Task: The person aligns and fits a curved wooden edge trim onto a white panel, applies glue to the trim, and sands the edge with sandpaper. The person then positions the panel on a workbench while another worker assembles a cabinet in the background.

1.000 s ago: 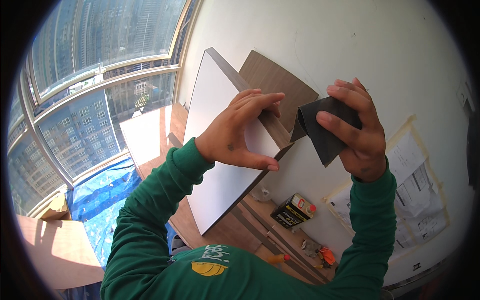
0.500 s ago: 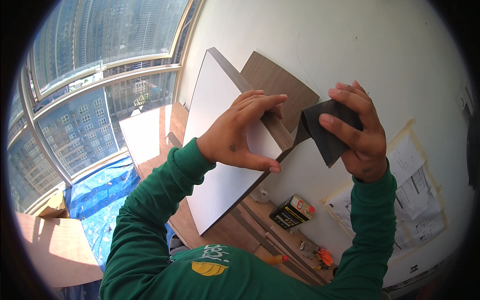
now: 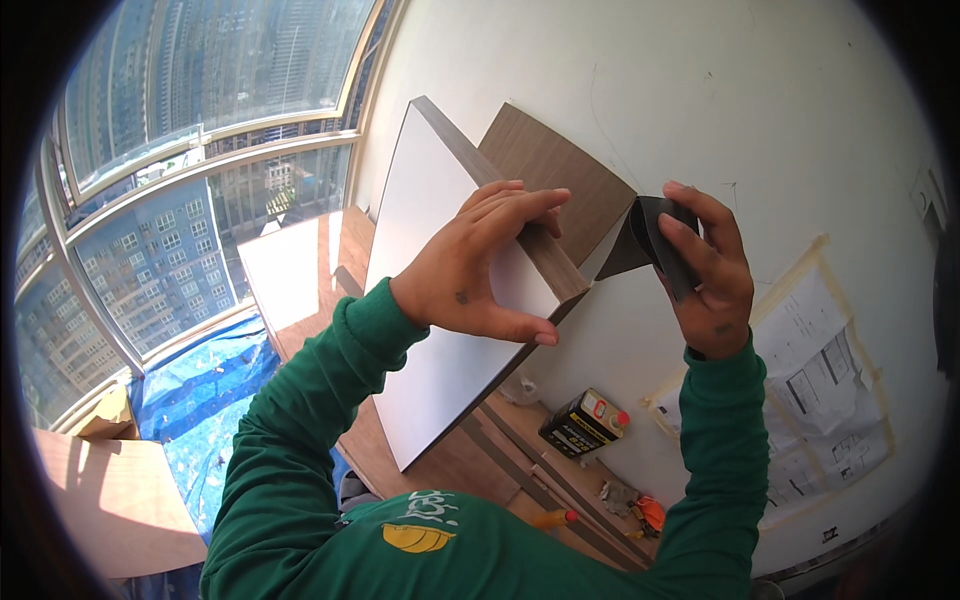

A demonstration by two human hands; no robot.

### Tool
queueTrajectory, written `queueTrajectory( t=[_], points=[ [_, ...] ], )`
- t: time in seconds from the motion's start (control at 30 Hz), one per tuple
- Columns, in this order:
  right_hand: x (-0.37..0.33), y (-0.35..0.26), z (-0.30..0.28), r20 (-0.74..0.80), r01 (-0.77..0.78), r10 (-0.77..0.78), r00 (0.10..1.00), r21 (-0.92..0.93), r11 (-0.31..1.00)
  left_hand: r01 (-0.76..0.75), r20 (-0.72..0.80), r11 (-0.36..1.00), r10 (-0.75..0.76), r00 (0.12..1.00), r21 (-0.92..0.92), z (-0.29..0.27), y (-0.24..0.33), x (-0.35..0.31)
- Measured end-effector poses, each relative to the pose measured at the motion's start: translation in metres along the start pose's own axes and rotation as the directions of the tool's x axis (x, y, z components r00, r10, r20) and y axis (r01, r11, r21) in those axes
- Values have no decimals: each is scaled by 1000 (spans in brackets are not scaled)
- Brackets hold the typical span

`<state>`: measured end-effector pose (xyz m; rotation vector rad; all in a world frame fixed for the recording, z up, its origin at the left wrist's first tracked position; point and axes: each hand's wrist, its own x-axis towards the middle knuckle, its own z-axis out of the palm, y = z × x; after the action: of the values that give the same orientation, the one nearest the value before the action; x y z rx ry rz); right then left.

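Observation:
A white-faced panel [image 3: 430,300] with a wood-grain edge stands tilted in front of me. My left hand [image 3: 485,265] grips it near its right corner. Its fingers hook over the upper edge and its thumb lies by the lower edge. To the right of that corner, my right hand [image 3: 715,265] is closed on a dark flexible strip [image 3: 668,240], pinched and curled over itself. One end of the strip tapers toward the panel's corner; whether it joins the panel there I cannot tell.
A brown wood-grain board [image 3: 560,170] leans on the wall behind the panel. Below are a black and yellow can [image 3: 580,425] with a red cap and an orange tool [image 3: 650,513]. Taped drawings [image 3: 820,390] hang at right. Windows [image 3: 160,240] and a blue tarp [image 3: 210,370] lie left.
My right hand has drawn slightly left and turned, so the strip shows more edge-on and its loop sits higher and farther from the corner. My left hand stays on the panel.

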<state>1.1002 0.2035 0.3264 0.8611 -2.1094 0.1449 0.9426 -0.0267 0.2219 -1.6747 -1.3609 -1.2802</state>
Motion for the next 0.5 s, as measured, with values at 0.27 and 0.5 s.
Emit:
queueTrajectory(
  t=[0.27, 0.5],
  points=[
    [-1, -3, 5, -24, 4, -3, 1000, 62, 998, 6, 9, 1000, -6, 1000, -4, -2, 1, 1],
    [-5, -1, 6, -13, -13, 14, 1000, 56, 998, 5, 4, 1000, -5, 1000, -7, -1, 1, 0]
  ],
)
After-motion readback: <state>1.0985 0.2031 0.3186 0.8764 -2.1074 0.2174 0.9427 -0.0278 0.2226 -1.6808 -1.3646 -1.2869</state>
